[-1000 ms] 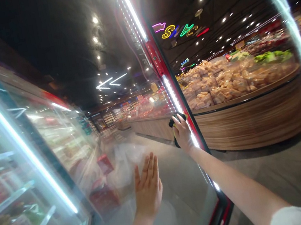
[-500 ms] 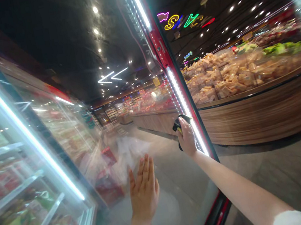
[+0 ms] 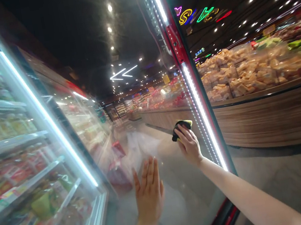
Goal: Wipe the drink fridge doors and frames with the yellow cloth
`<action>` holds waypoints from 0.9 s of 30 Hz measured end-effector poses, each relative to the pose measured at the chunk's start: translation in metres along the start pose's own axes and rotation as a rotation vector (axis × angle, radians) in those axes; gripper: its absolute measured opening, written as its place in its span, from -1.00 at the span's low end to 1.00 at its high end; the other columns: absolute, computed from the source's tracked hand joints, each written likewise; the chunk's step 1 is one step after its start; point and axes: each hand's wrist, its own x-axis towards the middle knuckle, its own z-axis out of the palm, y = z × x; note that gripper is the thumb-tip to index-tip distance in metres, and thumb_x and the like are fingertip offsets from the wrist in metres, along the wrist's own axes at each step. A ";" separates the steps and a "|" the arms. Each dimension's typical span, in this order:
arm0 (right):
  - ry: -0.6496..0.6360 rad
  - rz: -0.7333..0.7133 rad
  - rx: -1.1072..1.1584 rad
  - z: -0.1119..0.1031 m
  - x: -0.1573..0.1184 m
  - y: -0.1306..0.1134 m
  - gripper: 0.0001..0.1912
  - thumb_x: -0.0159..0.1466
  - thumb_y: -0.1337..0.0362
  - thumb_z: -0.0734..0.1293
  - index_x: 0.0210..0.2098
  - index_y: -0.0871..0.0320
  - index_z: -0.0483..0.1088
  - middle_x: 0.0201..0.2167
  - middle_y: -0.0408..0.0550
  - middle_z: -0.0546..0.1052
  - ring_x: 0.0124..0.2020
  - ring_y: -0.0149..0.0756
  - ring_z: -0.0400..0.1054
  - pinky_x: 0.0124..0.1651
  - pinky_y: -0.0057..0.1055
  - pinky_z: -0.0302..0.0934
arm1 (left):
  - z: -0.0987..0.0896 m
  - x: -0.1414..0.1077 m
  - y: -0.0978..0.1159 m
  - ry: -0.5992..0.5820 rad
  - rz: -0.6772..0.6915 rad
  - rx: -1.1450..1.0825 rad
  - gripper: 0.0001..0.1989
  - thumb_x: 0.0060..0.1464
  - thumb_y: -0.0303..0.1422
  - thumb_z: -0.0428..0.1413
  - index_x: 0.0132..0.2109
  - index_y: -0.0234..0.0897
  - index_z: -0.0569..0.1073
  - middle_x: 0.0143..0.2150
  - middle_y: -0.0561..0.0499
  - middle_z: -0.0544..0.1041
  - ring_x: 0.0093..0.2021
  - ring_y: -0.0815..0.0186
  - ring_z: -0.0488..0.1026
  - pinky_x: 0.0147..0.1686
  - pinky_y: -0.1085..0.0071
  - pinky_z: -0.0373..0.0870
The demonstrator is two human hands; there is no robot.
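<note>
My right hand (image 3: pixel 190 146) had just slid off the lit edge of the glass door (image 3: pixel 181 188). Half a second earlier it was close against the light strip (image 3: pixel 205 118); now a band of pane showed between the two. My fingers were bent over the black-and-yellow cloth (image 3: pixel 182 123), clamped on it, and the cloth lay at the glass, inward of the strip. To me that meant the rubbing had passed from the border to the pane itself.

My left hand (image 3: pixel 149 194) hardly changed: nothing in it, palm turned to the door, middle fingers side by side, thumb and little finger apart from them. Whether it pressed the glass or hung just short of it, I couldn't tell.

My view had swung left too, so more of the cooler shelves (image 3: pixel 4 143) showed, while the wooden counter (image 3: pixel 274 118) with its bagged goods (image 3: pixel 244 72) moved farther to the right, beyond the door.
</note>
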 end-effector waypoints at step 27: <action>-0.026 -0.071 0.025 0.019 -0.040 -0.117 -0.40 0.41 0.41 0.21 0.40 -0.08 0.26 0.42 0.00 0.30 0.45 0.01 0.11 0.41 0.02 0.14 | -0.060 -0.069 -0.066 -0.087 -0.047 0.093 -0.23 0.30 -0.35 0.01 0.54 -0.22 -0.11 0.53 -0.12 0.08 0.53 0.12 0.00 0.52 0.03 -0.36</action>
